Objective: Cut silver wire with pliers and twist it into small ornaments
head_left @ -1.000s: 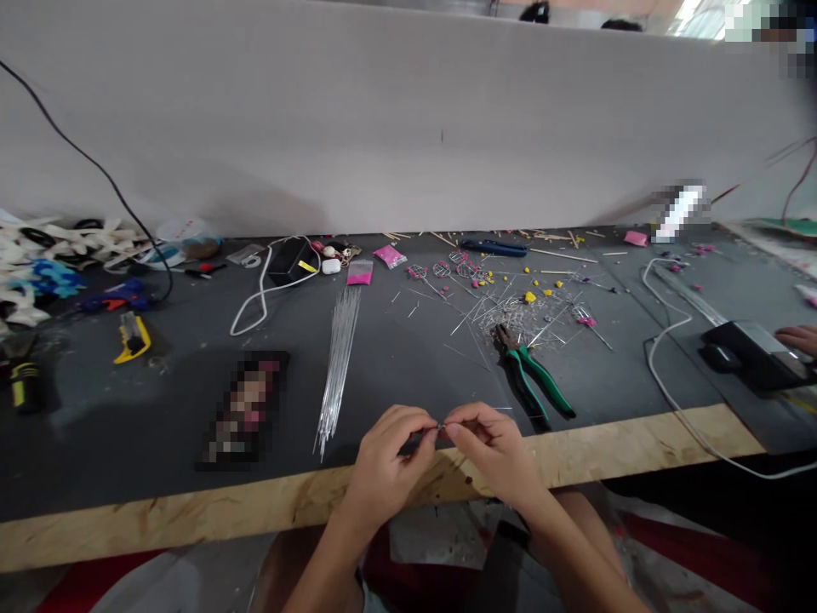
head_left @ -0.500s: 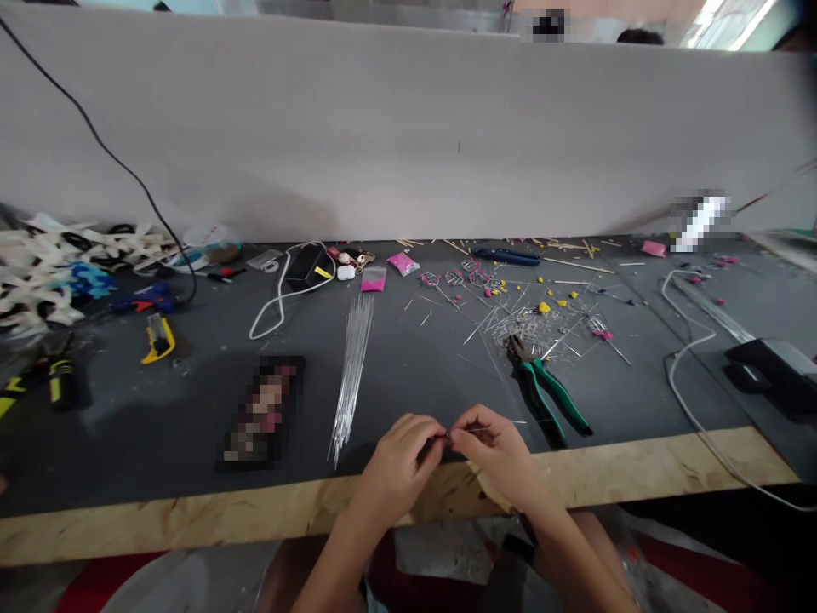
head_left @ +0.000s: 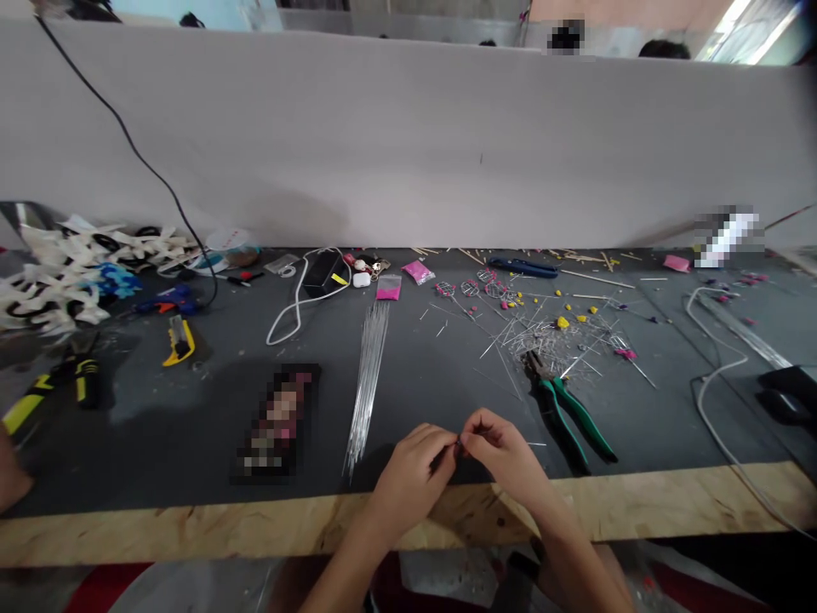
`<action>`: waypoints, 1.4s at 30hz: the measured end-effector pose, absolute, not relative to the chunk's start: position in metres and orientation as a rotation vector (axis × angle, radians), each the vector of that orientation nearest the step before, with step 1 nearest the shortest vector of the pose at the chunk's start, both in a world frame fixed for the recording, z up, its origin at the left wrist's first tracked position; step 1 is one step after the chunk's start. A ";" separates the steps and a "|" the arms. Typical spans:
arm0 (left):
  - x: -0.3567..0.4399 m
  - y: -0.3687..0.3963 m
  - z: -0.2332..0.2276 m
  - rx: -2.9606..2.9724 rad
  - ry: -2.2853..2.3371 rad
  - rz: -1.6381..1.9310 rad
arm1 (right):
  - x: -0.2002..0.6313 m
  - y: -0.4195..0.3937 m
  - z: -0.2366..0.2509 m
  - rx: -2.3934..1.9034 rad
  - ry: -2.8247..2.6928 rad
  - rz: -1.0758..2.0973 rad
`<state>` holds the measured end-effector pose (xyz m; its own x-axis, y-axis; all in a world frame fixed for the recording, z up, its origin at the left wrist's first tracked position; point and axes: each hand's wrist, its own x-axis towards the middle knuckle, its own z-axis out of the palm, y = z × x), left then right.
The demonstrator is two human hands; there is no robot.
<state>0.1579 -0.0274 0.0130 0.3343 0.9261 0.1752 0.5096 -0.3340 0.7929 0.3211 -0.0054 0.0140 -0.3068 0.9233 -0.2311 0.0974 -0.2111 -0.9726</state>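
Note:
My left hand (head_left: 408, 481) and my right hand (head_left: 504, 455) meet fingertip to fingertip over the front edge of the dark table mat (head_left: 191, 409). Between them they pinch a thin piece of metal wire (head_left: 458, 444); a short end sticks out to the right of my right hand. A bundle of long straight wires (head_left: 368, 375) lies just left of my hands. Green-handled pliers (head_left: 565, 404) lie to the right of my right hand.
A heap of cut wire bits with pink and yellow beads (head_left: 549, 332) lies behind the pliers. A yellow utility knife (head_left: 177, 339), blue glue gun (head_left: 167, 300), white cable (head_left: 290, 315) and black charger (head_left: 321, 274) sit left. A white divider wall (head_left: 408, 145) closes the back.
The view has shifted left and down, so everything on the table sits further right and lower in frame. My hands stay together on the wire, fingers working slightly.

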 end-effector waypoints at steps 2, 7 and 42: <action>0.158 -0.027 0.014 1.942 1.255 0.864 | 0.320 -0.004 0.014 -1.205 -1.301 1.640; 0.163 -0.030 0.014 1.894 1.241 0.939 | 0.321 -0.009 0.014 -1.088 -1.050 1.805; 0.183 -0.017 0.022 1.404 1.263 1.419 | 0.311 0.007 0.035 -0.825 -0.964 1.564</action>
